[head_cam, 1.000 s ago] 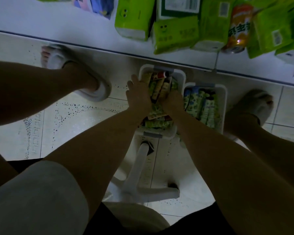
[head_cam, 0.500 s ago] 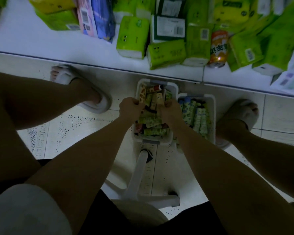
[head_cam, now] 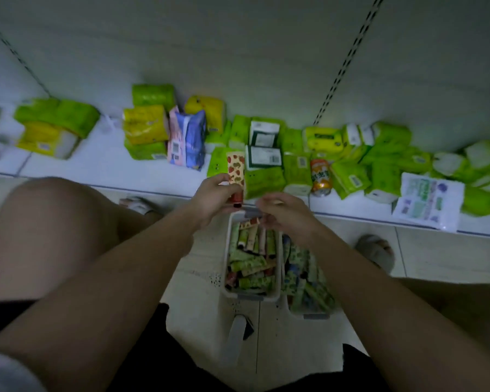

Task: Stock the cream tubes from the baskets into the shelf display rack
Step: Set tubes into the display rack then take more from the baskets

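L hand | strawberry-print tube pinched, upright, cap down | R hand loosely curled, holding nothing, near-right of tube | shelf just beyond

1. Tiled floor: bears two white baskets of tubes, side by side, touching.
2. Low white shelf: bears green and yellow tissue packs, one orange can among them.
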The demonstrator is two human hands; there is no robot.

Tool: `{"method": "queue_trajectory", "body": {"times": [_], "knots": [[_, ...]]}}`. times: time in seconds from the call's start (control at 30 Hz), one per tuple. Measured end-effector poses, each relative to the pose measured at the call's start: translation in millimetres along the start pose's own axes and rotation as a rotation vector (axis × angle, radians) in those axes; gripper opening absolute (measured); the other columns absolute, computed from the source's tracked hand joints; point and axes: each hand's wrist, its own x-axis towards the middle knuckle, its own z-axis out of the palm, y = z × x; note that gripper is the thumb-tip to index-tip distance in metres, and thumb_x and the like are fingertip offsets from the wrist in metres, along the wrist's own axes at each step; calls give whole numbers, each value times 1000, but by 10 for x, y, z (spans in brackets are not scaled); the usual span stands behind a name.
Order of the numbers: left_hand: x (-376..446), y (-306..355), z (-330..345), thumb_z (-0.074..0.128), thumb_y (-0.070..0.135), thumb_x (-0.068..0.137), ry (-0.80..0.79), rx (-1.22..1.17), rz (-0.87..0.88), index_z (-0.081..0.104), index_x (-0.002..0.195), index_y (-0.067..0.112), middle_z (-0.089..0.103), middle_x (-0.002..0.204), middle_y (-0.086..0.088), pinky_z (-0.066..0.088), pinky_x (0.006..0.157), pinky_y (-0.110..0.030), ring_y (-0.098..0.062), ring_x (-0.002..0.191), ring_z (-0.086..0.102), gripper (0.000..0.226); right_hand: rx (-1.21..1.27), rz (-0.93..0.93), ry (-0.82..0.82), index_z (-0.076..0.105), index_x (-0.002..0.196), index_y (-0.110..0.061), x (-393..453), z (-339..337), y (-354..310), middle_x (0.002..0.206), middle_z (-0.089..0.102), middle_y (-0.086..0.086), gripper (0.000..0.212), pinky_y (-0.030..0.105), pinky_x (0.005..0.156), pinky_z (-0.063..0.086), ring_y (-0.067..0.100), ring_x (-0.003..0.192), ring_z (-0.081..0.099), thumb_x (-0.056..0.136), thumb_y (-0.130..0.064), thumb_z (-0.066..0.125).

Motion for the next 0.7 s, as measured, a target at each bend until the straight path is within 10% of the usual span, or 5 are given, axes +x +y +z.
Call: {"method": "queue_trajectory", "body": {"times": [0.1,0.3,0.7], "knots": [[-179,398,-88,63,13,91,-80,37,90,58,96,14,64,84,-9,57,74,-35,-21,74,62,8,17,-137,15,64,107,-12,-256,57,-369,99,70,14,27,31,65,60,23,75,70,82,-8,75],[-740,1196,-233,57,25,96,-143,138,342,60,90,12,63,83,-7,59,72,-33,-19,74,64,14,-186,-496,242,68,73,-11,-855,114,-1163,46,49,-10,22,20,43,34,6,42,40,87,-26,71],[-2022,2785,-239,58,23,95,-136,242,746,63,102,1,66,90,-15,57,64,-31,-26,82,68,23,-274,-891,159,70,85,-15,-2275,146,-2632,72,65,4,10,24,44,43,12,50,54,89,-25,68]]}}
